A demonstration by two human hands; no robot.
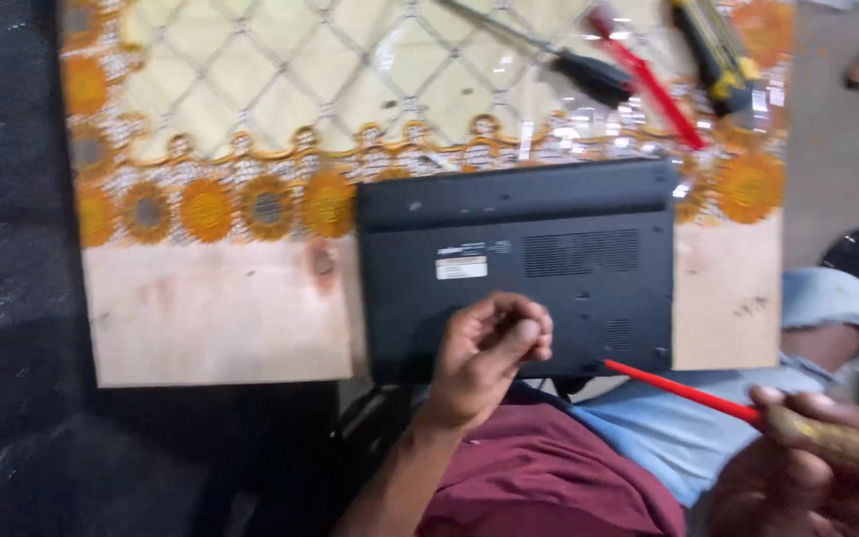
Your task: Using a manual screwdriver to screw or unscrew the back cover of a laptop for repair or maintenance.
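A black laptop [519,264] lies upside down on a wooden table, its underside with vents and a white label facing up. My left hand [489,348] hovers over the laptop's near edge with fingers pinched together; whether something small sits between them cannot be told. My right hand [817,457] at the lower right grips a screwdriver [738,403] with a yellowish handle and red shaft. The shaft's tip touches the laptop's near right corner.
The table [211,318] has a patterned cloth [280,89] with orange flowers under clear plastic. At the far edge lie a black-handled screwdriver [569,60], a red one [648,80] and a yellow-black tool [713,45]. My legs are below.
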